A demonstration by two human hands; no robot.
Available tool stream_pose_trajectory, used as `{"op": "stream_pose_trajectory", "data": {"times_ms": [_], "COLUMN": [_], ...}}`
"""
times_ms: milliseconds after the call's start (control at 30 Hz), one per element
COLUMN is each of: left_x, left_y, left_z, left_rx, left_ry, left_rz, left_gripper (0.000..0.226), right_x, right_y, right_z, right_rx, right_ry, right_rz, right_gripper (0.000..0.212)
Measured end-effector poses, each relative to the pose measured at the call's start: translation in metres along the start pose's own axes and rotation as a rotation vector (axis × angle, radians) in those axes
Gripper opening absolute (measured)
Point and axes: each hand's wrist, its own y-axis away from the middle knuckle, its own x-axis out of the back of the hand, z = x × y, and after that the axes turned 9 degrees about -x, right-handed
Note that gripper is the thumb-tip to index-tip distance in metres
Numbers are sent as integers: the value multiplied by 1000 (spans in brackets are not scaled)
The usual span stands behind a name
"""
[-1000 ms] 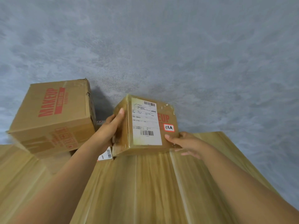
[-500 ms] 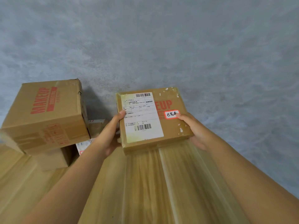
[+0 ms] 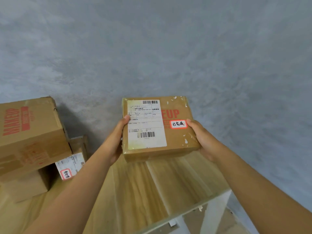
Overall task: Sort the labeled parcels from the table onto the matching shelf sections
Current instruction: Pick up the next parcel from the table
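Grey plaster wall behind, wood worktop w/ white frame below. Flat cardboard parcel is held up over the worktop's far end, top face toward cam, shipping label plus red-bordered handwritten sticker readable. Left hand grips the left edge, thumb on the label; right hand grips the right edge, thumb by the sticker, fingers curled under. Box looks stiff, prob light given the easy two-edge hold; taped faces could be slick, so best to keep hold at opposite edges w/ fingers underneath. Stacked boxes sit at left, one small w/ its own sticker. Shelf not in view.
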Motion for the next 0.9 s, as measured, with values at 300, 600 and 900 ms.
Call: {"op": "stream_pose_trajectory", "data": {"times_ms": [300,600,900], "left_x": [-58,-189,-349], "left_y": [37,117,277], "left_z": [-20,-28,-33], "left_rx": [68,145,154], "left_ry": [-4,30,40], "left_rz": [-194,-509,-823], "left_gripper": [35,44,44], "right_x": [32,108,207], "right_y": [118,284,507], "right_z": [43,63,107], "right_rx": [-33,-50,-68], "right_ry": [-11,-72,-132], "right_rz": [456,824,1089], "right_gripper": [43,48,52]}}
